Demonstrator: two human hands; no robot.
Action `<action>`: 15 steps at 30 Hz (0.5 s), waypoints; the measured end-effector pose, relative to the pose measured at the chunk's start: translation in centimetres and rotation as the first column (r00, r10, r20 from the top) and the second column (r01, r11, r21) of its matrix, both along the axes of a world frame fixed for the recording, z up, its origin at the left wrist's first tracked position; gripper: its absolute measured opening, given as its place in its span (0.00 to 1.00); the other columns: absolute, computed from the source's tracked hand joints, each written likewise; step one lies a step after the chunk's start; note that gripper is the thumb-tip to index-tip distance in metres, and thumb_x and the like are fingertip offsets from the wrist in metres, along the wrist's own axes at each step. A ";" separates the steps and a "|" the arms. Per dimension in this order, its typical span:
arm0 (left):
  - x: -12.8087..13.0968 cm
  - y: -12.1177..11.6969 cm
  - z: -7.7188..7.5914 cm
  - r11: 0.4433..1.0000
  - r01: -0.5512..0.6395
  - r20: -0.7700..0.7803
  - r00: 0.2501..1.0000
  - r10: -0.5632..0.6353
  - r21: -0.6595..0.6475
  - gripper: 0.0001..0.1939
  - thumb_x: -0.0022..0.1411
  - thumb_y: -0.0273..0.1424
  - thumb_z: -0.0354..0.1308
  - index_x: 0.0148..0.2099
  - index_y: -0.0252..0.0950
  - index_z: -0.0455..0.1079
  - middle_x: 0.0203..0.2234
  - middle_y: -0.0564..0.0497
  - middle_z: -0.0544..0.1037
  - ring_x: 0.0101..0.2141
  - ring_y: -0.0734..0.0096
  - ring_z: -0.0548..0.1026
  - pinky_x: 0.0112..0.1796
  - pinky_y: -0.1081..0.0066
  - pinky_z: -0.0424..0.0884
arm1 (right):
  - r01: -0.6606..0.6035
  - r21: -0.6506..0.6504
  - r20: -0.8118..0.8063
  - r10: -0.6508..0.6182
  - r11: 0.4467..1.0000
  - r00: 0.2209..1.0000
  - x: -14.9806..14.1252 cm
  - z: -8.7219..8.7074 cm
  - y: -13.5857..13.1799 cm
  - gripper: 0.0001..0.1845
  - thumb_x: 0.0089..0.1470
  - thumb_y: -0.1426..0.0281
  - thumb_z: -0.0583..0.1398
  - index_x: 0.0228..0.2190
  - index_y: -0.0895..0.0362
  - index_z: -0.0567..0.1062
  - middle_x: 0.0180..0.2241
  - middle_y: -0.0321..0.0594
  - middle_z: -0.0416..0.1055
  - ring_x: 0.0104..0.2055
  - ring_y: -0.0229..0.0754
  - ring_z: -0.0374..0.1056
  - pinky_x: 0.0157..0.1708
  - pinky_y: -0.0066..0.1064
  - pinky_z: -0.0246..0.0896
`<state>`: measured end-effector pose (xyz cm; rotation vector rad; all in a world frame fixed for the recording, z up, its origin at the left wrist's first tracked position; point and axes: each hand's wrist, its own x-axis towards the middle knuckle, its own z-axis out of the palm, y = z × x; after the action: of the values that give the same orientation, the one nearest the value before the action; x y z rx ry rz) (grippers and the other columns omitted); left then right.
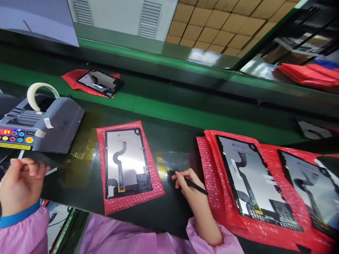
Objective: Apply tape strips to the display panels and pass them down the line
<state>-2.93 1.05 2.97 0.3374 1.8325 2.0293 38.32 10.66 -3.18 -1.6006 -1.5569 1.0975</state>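
A tablet screen panel [127, 160] lies back-up on a red bubble-wrap sheet [102, 165] in front of me. My right hand [188, 183] grips black tweezers [194, 186] whose tip touches a clear film sheet with yellow tabs [169, 163] just right of the panel. My left hand [19, 183] is closed in a pinch on a thin strip of tape [51, 171], close to the grey tape dispenser [45, 123] with its roll of tape [39, 92].
Two more panels [249, 176] lie on stacked red bubble wrap [212, 165] at the right. Another panel on red wrap [99, 83] rests on the green conveyor belt [185, 113] farther back. Red bags [307, 74] sit at the far right.
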 end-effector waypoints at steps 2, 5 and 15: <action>1.2 -0.3 -0.5 0.999 0.004 -0.130 0.991 0.000 0.032 0.24 0.52 0.53 0.64 0.21 0.39 0.66 0.09 0.60 0.59 0.19 0.74 0.59 0.43 0.49 0.66 | 0.005 0.014 -0.007 -0.005 1.000 1.000 -0.1 0.0 0.1 0.22 0.54 0.48 0.61 0.24 0.53 0.69 0.19 0.35 0.72 0.19 0.39 0.64 0.21 0.31 0.55; 3.6 -1.2 -1.0 0.995 0.100 -0.268 0.958 -0.100 -0.012 0.22 0.57 0.52 0.61 0.25 0.39 0.70 0.11 0.58 0.66 0.20 0.69 0.64 0.32 0.60 0.67 | 0.027 0.025 -0.067 -0.025 0.999 0.997 -0.2 0.0 0.2 0.23 0.52 0.47 0.62 0.23 0.52 0.67 0.18 0.35 0.72 0.19 0.39 0.64 0.20 0.30 0.55; 7.4 -3.5 -1.8 0.671 0.579 -0.499 0.455 -0.738 -0.464 0.13 0.71 0.36 0.48 0.42 0.36 0.72 0.27 0.52 0.80 0.32 0.67 0.79 0.39 0.69 0.73 | 0.001 -0.012 -0.345 -0.005 1.000 0.939 -1.5 1.3 -1.5 0.23 0.54 0.51 0.64 0.22 0.53 0.66 0.19 0.38 0.75 0.15 0.35 0.63 0.13 0.24 0.48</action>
<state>4.45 -2.43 1.22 1.6095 1.8000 1.1542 36.82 9.20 -1.90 -1.3293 -1.3145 1.3076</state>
